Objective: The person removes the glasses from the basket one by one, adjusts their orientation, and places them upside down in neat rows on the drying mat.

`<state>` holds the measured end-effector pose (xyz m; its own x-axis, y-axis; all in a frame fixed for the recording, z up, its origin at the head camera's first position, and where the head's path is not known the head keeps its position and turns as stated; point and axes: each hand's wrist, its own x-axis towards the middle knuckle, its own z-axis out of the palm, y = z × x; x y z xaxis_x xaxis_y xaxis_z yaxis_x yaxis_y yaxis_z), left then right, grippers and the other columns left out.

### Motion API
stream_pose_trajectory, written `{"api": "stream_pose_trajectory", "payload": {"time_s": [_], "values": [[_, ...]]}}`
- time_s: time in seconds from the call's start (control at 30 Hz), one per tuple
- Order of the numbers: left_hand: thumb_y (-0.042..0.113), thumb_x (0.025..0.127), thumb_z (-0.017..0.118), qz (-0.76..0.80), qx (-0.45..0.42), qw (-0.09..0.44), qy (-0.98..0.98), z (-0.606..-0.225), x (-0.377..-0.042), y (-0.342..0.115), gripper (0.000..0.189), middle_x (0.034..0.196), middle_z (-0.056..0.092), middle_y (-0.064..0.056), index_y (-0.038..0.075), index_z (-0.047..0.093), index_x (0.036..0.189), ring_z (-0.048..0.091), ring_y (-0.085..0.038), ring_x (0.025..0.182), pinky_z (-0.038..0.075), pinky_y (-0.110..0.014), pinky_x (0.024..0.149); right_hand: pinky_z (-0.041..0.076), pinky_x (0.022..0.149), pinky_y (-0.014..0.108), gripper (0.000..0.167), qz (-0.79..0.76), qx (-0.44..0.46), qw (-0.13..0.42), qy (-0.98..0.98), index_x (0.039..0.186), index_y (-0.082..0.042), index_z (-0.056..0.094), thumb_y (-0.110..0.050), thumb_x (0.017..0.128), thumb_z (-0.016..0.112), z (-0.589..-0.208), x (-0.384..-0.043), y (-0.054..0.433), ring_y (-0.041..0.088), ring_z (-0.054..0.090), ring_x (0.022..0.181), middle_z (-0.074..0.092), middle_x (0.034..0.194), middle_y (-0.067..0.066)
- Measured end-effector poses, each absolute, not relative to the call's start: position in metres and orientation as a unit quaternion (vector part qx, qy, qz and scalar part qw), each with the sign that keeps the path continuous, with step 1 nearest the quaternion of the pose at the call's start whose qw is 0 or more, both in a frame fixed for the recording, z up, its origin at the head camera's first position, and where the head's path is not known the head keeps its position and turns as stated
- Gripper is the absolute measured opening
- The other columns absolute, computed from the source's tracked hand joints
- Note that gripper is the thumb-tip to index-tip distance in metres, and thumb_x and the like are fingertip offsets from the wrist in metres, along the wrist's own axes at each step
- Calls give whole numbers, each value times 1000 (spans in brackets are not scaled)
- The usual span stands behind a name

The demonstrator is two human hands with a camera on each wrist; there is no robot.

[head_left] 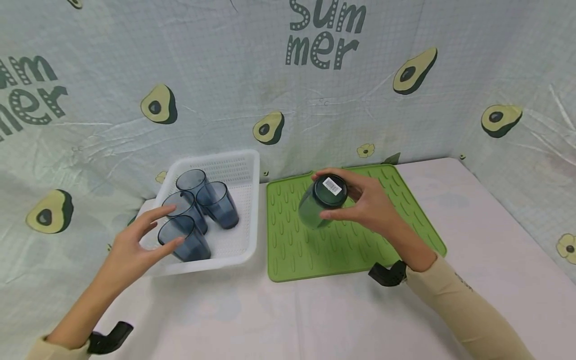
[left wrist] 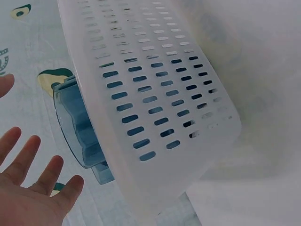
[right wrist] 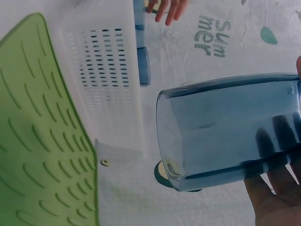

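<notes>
Several blue-tinted drinking glasses (head_left: 218,207) stand mouth up, some leaning, in a white plastic basket (head_left: 247,195). My left hand (head_left: 130,250) is at the basket's left side, thumb and fingers spread apart around the nearest glass (head_left: 193,245). In the left wrist view a gap shows between the left fingers (left wrist: 49,176) and the glass rim. Over the green mat (head_left: 288,255) my right hand (head_left: 366,202) grips another blue glass (right wrist: 221,127) near its base. That glass is tilted upside down, its dark base with a white barcode label facing up.
The ridged mat lies right of the basket on a pale pink table (head_left: 252,310). A hanging cloth (head_left: 216,65) printed with avocados and lettering rises behind. The basket's perforated wall (left wrist: 155,94) stands along its side. Black straps (head_left: 110,340) sit on both wrists.
</notes>
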<state>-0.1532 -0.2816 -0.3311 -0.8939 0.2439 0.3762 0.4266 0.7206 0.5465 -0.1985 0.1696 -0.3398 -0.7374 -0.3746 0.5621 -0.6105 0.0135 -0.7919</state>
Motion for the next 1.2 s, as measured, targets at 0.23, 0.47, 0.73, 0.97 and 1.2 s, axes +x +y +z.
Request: {"api": "stream_pose_trajectory", "payload": {"time_s": [0.23, 0.47, 0.73, 0.97, 1.2], "values": [[13, 81, 88, -334, -155, 122, -922, -338, -153, -287, 73, 142, 58, -1, 15, 55, 146, 39, 18, 124, 32, 0, 98, 54, 97, 31, 72, 607, 349, 92, -708, 139, -6, 62, 5, 73, 89, -342, -200, 170, 23, 62, 124, 66, 133, 10], [12, 80, 88, -360, -139, 102, -917, -346, -156, -292, 73, 139, 56, -6, 10, 55, 145, 44, 15, 121, 39, -1, 95, 54, 99, 31, 72, 607, 344, 89, -711, 139, -5, 61, 4, 73, 89, -342, -202, 169, 22, 62, 125, 66, 134, 9], [19, 84, 86, -386, -69, 48, -919, -346, -157, -298, 77, 147, 37, -16, 2, 45, 147, 53, -4, 121, 46, -2, 83, 54, 98, 30, 72, 604, 347, 91, -712, 138, -5, 61, 6, 72, 89, -343, -205, 166, 21, 62, 123, 66, 132, 11], [37, 90, 79, -367, -8, -69, -928, -333, -165, -302, 87, 153, 36, -23, 2, 32, 154, 44, -47, 136, 46, -6, 75, 53, 99, 31, 70, 598, 337, 87, -722, 138, -10, 62, 2, 75, 88, -341, -206, 164, 19, 62, 123, 67, 133, 8], [41, 90, 78, -346, -13, -124, -930, -328, -174, -304, 86, 156, 39, -21, 3, 35, 155, 40, -44, 141, 52, -22, 90, 53, 100, 32, 69, 597, 330, 82, -727, 138, -12, 63, -2, 75, 89, -341, -210, 162, 19, 63, 123, 67, 133, 6]]}}
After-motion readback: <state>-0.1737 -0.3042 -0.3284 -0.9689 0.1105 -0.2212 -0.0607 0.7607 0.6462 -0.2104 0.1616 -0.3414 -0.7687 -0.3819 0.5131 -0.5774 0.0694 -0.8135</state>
